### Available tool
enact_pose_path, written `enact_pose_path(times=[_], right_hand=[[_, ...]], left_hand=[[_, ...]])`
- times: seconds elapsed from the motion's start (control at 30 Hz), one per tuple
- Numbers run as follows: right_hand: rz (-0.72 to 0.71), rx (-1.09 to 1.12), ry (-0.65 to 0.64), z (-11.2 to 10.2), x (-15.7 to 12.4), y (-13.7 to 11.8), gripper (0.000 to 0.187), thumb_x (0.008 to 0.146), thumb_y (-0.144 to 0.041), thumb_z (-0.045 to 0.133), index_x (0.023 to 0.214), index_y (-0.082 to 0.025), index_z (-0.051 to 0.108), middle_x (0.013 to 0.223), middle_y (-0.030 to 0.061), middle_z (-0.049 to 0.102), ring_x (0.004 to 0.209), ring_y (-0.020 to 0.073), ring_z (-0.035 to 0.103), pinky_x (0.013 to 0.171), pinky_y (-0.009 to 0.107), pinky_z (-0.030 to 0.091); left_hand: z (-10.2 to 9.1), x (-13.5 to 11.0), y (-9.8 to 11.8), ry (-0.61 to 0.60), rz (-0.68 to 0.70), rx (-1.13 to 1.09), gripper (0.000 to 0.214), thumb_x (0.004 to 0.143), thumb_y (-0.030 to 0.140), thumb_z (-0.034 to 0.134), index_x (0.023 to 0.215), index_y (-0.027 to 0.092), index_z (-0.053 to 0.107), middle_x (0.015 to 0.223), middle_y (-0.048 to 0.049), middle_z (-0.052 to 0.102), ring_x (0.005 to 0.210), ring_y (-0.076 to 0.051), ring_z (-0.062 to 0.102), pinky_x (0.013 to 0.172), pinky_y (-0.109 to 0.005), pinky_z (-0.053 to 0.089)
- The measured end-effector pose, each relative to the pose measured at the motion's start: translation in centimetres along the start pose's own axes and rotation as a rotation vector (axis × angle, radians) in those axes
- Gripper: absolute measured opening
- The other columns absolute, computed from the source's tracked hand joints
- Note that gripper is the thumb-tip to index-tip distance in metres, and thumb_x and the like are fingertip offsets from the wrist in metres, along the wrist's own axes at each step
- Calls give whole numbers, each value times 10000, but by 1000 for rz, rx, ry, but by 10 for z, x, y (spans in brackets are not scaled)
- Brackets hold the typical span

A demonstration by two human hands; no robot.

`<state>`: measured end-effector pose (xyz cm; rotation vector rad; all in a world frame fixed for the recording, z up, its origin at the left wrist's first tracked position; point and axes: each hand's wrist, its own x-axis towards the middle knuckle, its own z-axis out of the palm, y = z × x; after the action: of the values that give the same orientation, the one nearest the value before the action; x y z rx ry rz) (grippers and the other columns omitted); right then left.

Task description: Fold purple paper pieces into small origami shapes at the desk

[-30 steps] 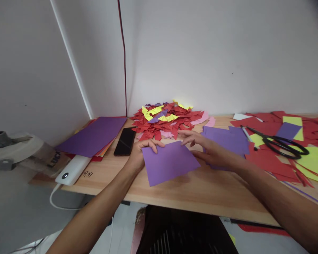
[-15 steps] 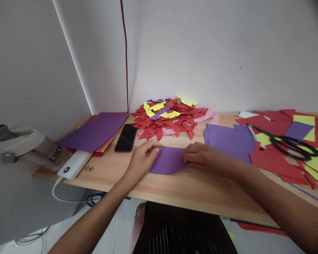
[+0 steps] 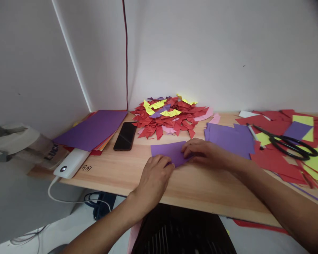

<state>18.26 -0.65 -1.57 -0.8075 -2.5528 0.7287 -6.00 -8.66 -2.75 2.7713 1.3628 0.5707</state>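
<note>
Midway along the counter (image 3: pixel 214 192), bare toward the front edge, the right hand (image 3: pixel 204 150) pinches the purple sheet (image 3: pixel 164 149); the left hand (image 3: pixel 156 180), grip unclear, has left the sheet's far-left corner for its near side.

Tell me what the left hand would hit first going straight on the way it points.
The left hand would first meet the purple sheet, which it seems to touch; beyond that, probably the right hand, though depth is unclear.

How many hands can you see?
2. The left hand is at the near edge of the purple sheet, and the right hand is at the sheet's right side. Some fingertips are hidden, but both hands show.
</note>
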Motion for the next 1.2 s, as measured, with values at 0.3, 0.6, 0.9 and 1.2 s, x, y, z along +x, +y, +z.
enact_pose_path(times=[0.3, 0.6, 0.9, 1.2], right_hand=[[144, -70, 30, 4, 0, -8, 285, 947, -393, 475, 766, -193, 568, 700, 7, 606, 638, 138, 537, 618, 264, 400], [173, -59, 36, 14, 3, -23, 272, 952, -393, 475, 809, -197, 599, 771, 27, 649, 700, 150, 576, 662, 271, 417], [209, -45, -60, -3, -2, -13, 273, 882, -455, 548, 835, -196, 621, 824, 55, 637, 734, 181, 564, 650, 297, 414], [362, -11, -74, -1, -4, -12, 268, 913, -384, 476, 732, -205, 560, 662, -6, 583, 599, 133, 501, 562, 256, 370]], left_hand=[[-7, -11, 8, 63, -55, -192, 287, 912, 159, 467, 1192, 152, 529, 1016, -88, 659, 912, -206, 618, 820, -363, 513], [-3, -2, 11, 28, -124, -337, 317, 926, 205, 495, 1233, 204, 576, 1019, -73, 630, 935, -200, 583, 807, -352, 519], [-1, 4, 6, 105, -188, -552, 266, 899, 124, 517, 1120, 197, 646, 932, -40, 675, 842, -153, 632, 753, -270, 520], [3, -6, 9, 152, -177, -465, 321, 918, 81, 433, 1160, 192, 612, 928, -50, 654, 802, -139, 631, 705, -245, 544]])
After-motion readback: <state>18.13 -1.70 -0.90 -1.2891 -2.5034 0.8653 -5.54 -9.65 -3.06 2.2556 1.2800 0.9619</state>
